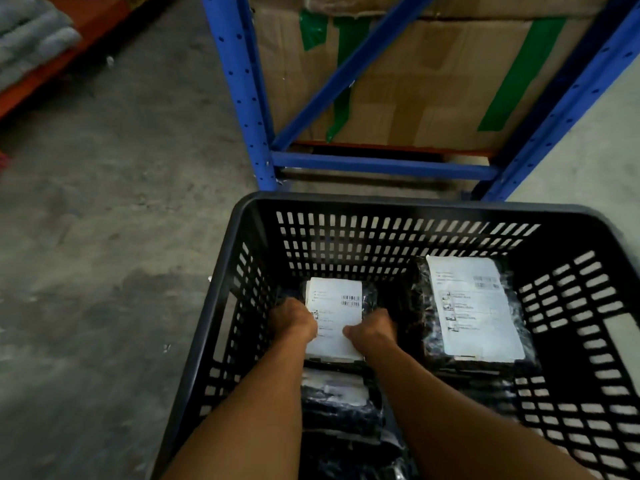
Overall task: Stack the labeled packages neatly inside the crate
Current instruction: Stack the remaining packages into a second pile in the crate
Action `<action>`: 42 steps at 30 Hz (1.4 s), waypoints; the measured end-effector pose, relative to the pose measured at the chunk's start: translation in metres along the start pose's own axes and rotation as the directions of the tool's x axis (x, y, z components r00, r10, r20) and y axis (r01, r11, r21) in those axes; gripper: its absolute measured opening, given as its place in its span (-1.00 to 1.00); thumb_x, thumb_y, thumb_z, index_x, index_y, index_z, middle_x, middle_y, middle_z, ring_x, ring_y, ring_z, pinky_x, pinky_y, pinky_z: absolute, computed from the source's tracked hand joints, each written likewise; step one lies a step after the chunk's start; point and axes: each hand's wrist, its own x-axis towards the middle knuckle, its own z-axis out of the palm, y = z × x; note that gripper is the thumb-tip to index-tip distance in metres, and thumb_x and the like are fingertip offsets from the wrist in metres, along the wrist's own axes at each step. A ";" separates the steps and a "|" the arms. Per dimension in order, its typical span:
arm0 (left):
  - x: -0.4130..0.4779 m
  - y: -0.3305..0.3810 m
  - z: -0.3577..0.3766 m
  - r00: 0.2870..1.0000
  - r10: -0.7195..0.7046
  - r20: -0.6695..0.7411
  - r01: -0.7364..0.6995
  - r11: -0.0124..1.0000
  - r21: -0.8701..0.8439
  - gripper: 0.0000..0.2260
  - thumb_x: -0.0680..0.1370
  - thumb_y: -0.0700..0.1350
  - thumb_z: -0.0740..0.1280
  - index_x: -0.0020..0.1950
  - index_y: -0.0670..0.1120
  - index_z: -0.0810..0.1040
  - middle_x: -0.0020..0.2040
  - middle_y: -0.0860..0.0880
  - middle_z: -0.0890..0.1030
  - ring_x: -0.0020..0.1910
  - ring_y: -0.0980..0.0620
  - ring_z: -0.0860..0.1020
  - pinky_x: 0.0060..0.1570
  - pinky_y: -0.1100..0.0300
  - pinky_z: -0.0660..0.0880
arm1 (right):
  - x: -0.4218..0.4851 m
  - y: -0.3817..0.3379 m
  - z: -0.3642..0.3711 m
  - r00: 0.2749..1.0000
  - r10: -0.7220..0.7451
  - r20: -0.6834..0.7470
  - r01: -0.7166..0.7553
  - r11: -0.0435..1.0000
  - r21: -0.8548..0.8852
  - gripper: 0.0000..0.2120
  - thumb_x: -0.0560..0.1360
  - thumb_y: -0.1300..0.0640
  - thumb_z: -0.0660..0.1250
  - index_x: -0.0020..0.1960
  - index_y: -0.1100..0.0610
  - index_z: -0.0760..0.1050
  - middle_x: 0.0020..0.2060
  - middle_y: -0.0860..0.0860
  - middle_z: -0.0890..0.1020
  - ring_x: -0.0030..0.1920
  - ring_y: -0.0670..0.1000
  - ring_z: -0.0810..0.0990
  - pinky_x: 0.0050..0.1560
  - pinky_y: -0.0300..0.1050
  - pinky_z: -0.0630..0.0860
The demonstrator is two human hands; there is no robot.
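Head view, looking down into a black slatted plastic crate [242, 306] on a grey concrete floor [104, 237].

Both forearms reaching down into the crate from the near edge. Left hand [294, 322] curled over the left edge of a small labelled package [334, 318]; right hand [372, 332] curled over its right edge, thumb lying on the white label. Fingers of both bent and tucked down the sides of the package, so gripping it from both sides rather than spread flat; fingertips hidden, exact contact underneath not visible.

That small package: dark wrap, white label with barcode facing up, lying flat in the far-left part of the crate, on top of at least one more package of the same outline. Nearer the camera, between the forearms, more dark wrapped packages [341, 407] heaped lower in the crate, label only partly showing, order unclear.

In the far-right part of the crate, a larger labelled package [478, 306], clear wrap over dark contents, big white label up, slightly tilted toward the camera, atop other dark packages. Apart from the small one, with a dark gap between.

Beyond the crate, just beside its far rim: blue steel racking [381, 164] with a large cardboard box [433, 81] taped in green. Top left, blurred: grey folded fabric [31, 39] on an orange shelf [69, 53].
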 end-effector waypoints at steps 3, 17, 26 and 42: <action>0.007 0.002 0.001 1.000 -0.004 0.025 0.003 0.999 0.054 -0.55 0.43 -0.19 0.52 0.29 -0.20 0.53 0.27 -0.15 0.57 0.23 -0.09 0.57 0.09 0.20 0.54 | 0.004 -0.003 0.001 1.000 0.010 -0.015 -0.010 1.000 -0.016 -0.52 0.45 0.19 0.44 0.32 0.28 0.43 0.23 0.17 0.57 0.25 0.15 0.55 0.23 -0.08 0.52; -0.063 -0.026 -0.020 0.948 0.023 0.317 -0.155 0.903 0.401 -0.57 0.57 0.07 0.27 0.38 -0.07 0.50 0.35 -0.07 0.51 0.19 -0.08 0.55 -0.08 0.14 0.44 | -0.067 0.013 -0.033 0.849 0.186 0.494 -0.003 0.937 -0.348 -0.45 0.63 -0.10 0.15 0.40 0.32 0.29 -0.19 0.22 0.52 -0.26 0.16 0.54 -0.02 0.04 0.54; -0.112 0.008 -0.130 0.898 0.054 0.436 -0.094 0.993 0.072 -0.43 0.51 0.03 0.42 0.42 -0.23 0.41 0.38 -0.22 0.47 0.34 -0.21 0.47 0.32 -0.09 0.41 | -0.089 -0.032 -0.105 0.792 0.138 0.595 -0.073 0.988 -0.133 -0.62 0.52 -0.07 0.36 0.09 0.24 0.46 -0.09 0.14 0.57 -0.12 0.12 0.58 -0.09 0.09 0.63; -0.137 0.006 -0.173 0.787 0.458 0.413 0.087 0.581 -0.809 -0.20 0.24 -0.12 0.62 0.44 -0.09 0.40 0.44 -0.21 0.41 0.40 -0.39 0.32 0.12 -0.62 0.19 | -0.103 -0.035 -0.166 0.837 -0.448 0.314 0.272 0.839 0.472 0.04 -0.05 0.41 0.65 0.33 0.00 0.32 0.12 0.25 0.63 0.09 0.33 0.64 -0.01 0.32 0.61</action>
